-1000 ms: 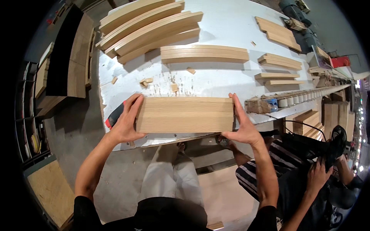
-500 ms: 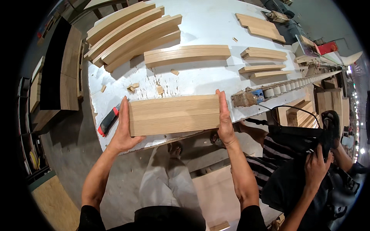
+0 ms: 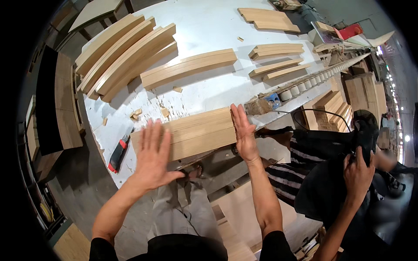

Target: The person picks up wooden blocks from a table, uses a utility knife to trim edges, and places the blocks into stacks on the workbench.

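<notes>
Light wooden boards [image 3: 202, 132], set side by side as one block, lie along the near edge of the white worktable [image 3: 204, 93]. My left hand [image 3: 150, 158] is spread flat over their left part, fingers stretched out and hiding some of the wood. Against their right end rests the palm side of my right hand [image 3: 244, 137], its fingers extended and wrapped round nothing. A red and black utility knife [image 3: 118, 154] lies on the table left of my left hand. Small wood offcuts [image 3: 164, 112] are scattered just beyond the boards.
Curved wooden strips [image 3: 126, 61] are stacked at the far left, with another strip bundle [image 3: 189, 67] beside them. Shorter pieces [image 3: 276, 51] lie at the right. A roller rail [image 3: 300, 89] runs along the table's right edge. Another person [image 3: 331, 174] stands close on the right.
My left hand has moved from the boards' left end onto their top. My right hand stays at the right end. The view has shifted and turned slightly.
</notes>
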`<action>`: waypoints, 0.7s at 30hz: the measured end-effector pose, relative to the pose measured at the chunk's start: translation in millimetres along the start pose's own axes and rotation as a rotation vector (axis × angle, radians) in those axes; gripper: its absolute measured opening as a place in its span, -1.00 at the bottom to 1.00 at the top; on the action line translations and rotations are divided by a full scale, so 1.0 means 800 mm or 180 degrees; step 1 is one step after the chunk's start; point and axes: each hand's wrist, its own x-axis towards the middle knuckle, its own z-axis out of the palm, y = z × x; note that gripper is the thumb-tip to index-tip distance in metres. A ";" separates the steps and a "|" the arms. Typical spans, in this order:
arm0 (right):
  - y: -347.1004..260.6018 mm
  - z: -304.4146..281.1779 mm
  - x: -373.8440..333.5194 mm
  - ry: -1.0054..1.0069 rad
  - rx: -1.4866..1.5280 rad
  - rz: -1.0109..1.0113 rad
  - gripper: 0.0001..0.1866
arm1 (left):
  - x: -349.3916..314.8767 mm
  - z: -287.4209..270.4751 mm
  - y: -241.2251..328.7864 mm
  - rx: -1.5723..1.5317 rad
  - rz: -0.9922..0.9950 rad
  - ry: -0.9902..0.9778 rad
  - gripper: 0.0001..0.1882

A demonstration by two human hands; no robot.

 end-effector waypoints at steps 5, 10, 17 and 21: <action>0.003 0.008 -0.013 0.0222 0.0085 -0.0115 0.01 | 0.052 0.015 0.006 0.0036 -0.0005 -0.0002 0.26; -0.002 0.034 -0.062 0.1307 0.0525 -0.0038 0.09 | 0.048 0.002 -0.010 -0.0603 -0.0089 -0.0110 0.23; -0.149 0.100 -0.064 0.0594 0.0663 0.0165 0.23 | 0.070 -0.037 0.001 -0.2338 0.1200 -0.0134 0.29; -0.217 0.122 -0.027 0.0236 -0.1199 -0.1099 0.45 | 0.104 -0.043 0.023 -0.2253 0.1426 0.0119 0.31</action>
